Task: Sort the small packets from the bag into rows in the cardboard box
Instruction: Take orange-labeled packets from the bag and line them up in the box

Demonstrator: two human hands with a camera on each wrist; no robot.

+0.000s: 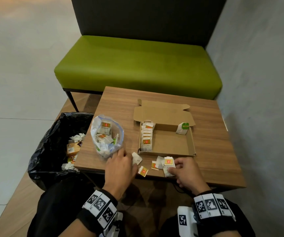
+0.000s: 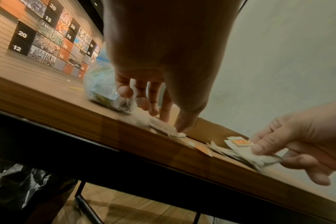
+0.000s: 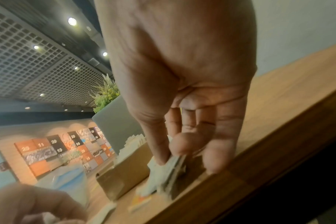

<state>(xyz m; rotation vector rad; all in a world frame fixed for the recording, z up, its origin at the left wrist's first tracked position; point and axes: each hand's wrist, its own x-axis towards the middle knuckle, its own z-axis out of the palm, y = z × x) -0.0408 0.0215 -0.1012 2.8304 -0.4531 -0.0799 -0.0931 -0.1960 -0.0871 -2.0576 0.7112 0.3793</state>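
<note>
An open cardboard box (image 1: 172,144) sits on the wooden table (image 1: 214,151). A row of packets (image 1: 146,135) stands along its left wall, and one green-tagged packet (image 1: 183,128) leans in its far right corner. To its left is a clear plastic bag (image 1: 107,135) of packets. My left hand (image 1: 131,161) (image 2: 173,121) pinches a white packet (image 1: 136,159) (image 2: 163,125) lying on the table. My right hand (image 1: 172,167) (image 3: 171,153) grips a small stack of packets (image 1: 168,164) (image 3: 169,171) with a yellow tag on top, at the front edge. Two loose packets (image 1: 143,171) lie between my hands.
A bin lined with a black bag (image 1: 52,147) holding rubbish stands against the table's left side. A green bench (image 1: 137,65) is behind the table and a grey wall (image 1: 257,82) runs along the right. The right half of the box floor is bare.
</note>
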